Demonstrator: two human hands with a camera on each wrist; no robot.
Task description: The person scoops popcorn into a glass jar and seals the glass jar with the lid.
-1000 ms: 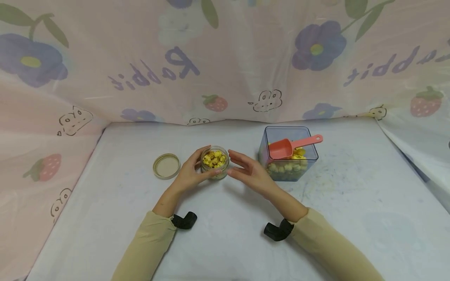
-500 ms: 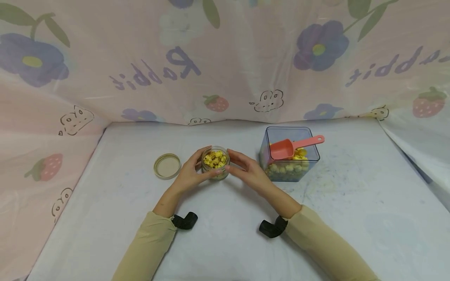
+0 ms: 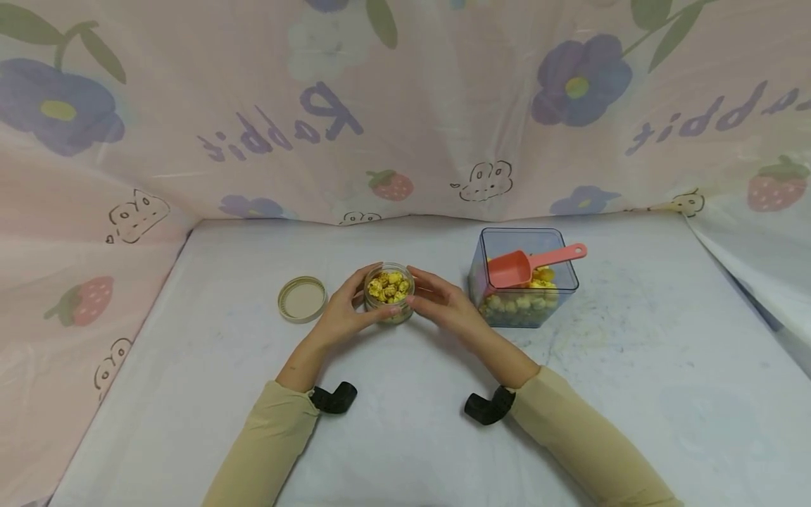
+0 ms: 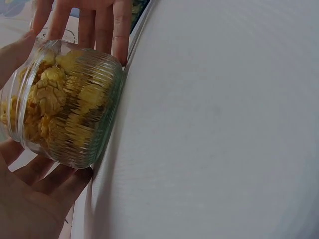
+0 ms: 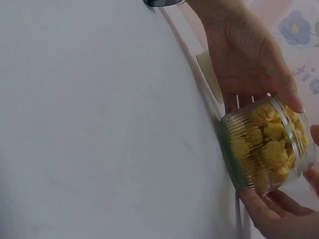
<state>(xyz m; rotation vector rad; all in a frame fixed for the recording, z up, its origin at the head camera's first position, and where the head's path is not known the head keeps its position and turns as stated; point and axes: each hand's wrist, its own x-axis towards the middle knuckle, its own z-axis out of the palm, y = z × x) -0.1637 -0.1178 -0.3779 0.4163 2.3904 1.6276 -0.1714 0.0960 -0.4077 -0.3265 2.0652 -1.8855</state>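
A small clear glass jar (image 3: 399,317) stands upright on the table, filled with yellow popcorn (image 3: 388,286). My left hand (image 3: 342,310) grips its left side, thumb along the front near the rim and fingers round the far side. From the right, my right hand (image 3: 453,310) holds the jar with curved fingers and thumb. The ribbed lower wall of the jar (image 4: 110,99) shows between both hands in the left wrist view. In the right wrist view, fingertips of the right hand (image 5: 279,219) touch the jar near its base. The jar's mouth is uncovered.
A round lid (image 3: 302,300) lies left of the jar. To the right stands a clear bluish square container (image 3: 484,246) with more popcorn. A pink scoop (image 3: 516,267) rests in it, handle over the rim. A patterned curtain (image 3: 412,127) hangs behind the white table (image 3: 405,436).
My right hand has moved slightly left and closed in from beside the jar to hold it. My left hand has kept its grip. The jar has stayed in place.
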